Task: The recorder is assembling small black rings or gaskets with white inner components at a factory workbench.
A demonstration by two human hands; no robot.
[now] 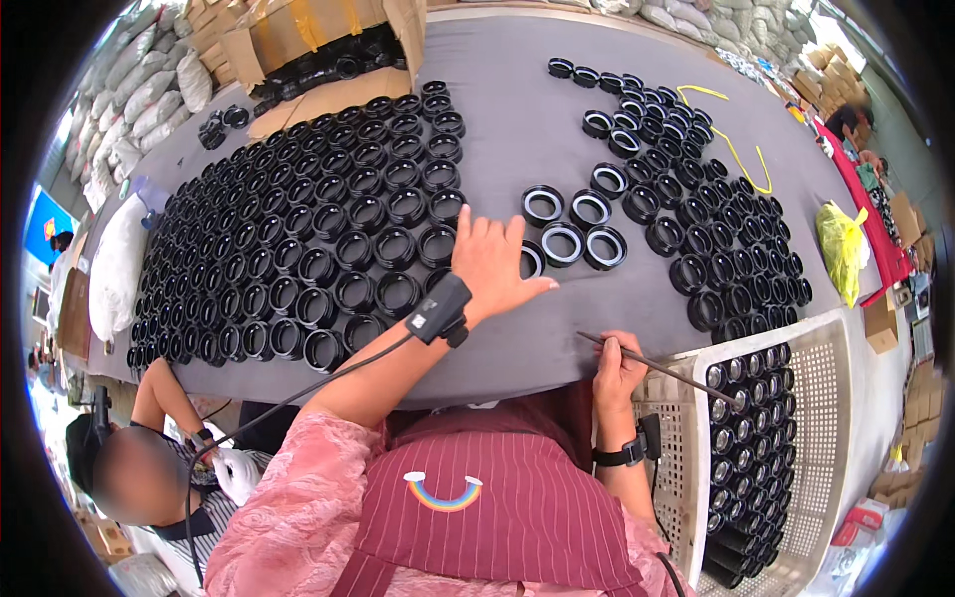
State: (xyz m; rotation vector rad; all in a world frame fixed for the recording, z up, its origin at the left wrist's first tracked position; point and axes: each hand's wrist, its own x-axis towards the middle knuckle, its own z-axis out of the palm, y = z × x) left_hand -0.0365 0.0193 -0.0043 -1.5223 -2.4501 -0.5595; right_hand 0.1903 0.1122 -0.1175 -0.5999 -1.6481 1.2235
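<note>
My left hand [492, 261] reaches over the grey table with its fingers spread, palm down and apparently empty. Its fingertips are beside the black rings [438, 245] of the large left-hand block, and it partly covers a ring with a pale inner band [532, 260]. Several more pale-lined rings [562, 244] lie just to its right. Near the table's front edge, my right hand [619, 368] is closed around a thin dark stick [662, 367]. One end of the stick points left over the table, the other slants down right above a crate.
A pale plastic crate [826, 398] at right holds stacked black cylindrical parts [746, 448]. More black rings [696, 239] cover the table's right side. An open cardboard box [318, 30] of black parts stands at the back. A yellow bag [842, 254] lies far right; another person [149, 478] sits at left.
</note>
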